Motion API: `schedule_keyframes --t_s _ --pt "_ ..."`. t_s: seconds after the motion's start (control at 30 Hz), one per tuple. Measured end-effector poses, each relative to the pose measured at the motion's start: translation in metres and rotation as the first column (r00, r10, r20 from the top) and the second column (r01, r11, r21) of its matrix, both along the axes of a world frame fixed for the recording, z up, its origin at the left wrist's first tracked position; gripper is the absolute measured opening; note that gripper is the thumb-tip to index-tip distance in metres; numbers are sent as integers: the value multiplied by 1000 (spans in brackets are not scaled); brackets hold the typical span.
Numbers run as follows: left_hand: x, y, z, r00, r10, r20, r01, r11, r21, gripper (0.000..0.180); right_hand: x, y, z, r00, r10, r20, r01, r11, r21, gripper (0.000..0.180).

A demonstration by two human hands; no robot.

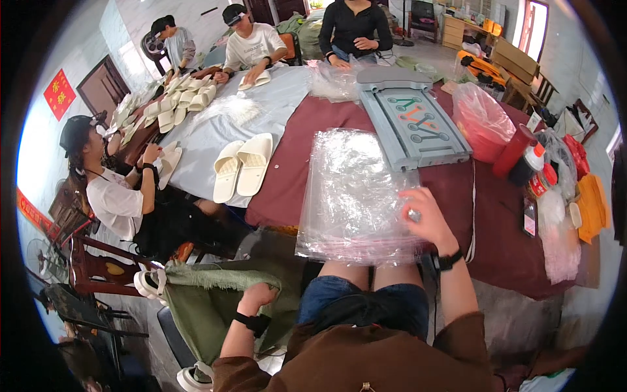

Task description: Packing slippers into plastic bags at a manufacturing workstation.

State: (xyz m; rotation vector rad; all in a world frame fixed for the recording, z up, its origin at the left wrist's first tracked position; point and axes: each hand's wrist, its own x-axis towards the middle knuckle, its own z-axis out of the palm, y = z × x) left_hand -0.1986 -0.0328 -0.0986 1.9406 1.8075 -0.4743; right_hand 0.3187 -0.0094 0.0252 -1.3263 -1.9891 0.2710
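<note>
A stack of clear plastic bags (353, 189) lies before me, its near end reaching over the table edge above my lap. My right hand (428, 219) is at the stack's right side, thumb and fingers curled in a pinch on the bag film. Low on the left, my left hand (261, 294) is closed at the rim of a green woven sack (222, 313), with its fingertips partly hidden. A pair of cream slippers (243, 166) rests left of the bags. White-soled shoes (151, 285) show beside the sack's left edge.
A grey plastic case (418, 121) stands beyond the bags. To the right are a pink bag-lined tub (480, 117), a red flask (514, 150), bottles and a phone (529, 217). Several people work around the table, near a heap of cream slippers (186, 98).
</note>
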Motion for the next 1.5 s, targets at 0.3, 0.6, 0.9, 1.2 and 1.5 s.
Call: schedule_keyframes --t_s 0.3,0.6,0.9,1.2,1.5 --pt "19 84 133 998 -11 63 -38 690 723 59 -33 -68 3 991 -123 -46 125 992 29 19" --pt "-1 221 81 968 -71 -241 214 735 643 98 -71 -58 -18 954 -296 45 298 954 -36 76" --pt "-9 203 47 985 -87 -152 175 492 853 62 -68 -68 -60 932 -320 171 325 946 -2 62" --pt "-14 158 45 948 -317 -16 110 283 953 54 -72 -67 -63 916 -370 155 359 929 92 58" --pt "-3 175 101 942 -124 311 -246 374 894 43 -65 -71 -64 960 -275 -53 279 950 136 43"
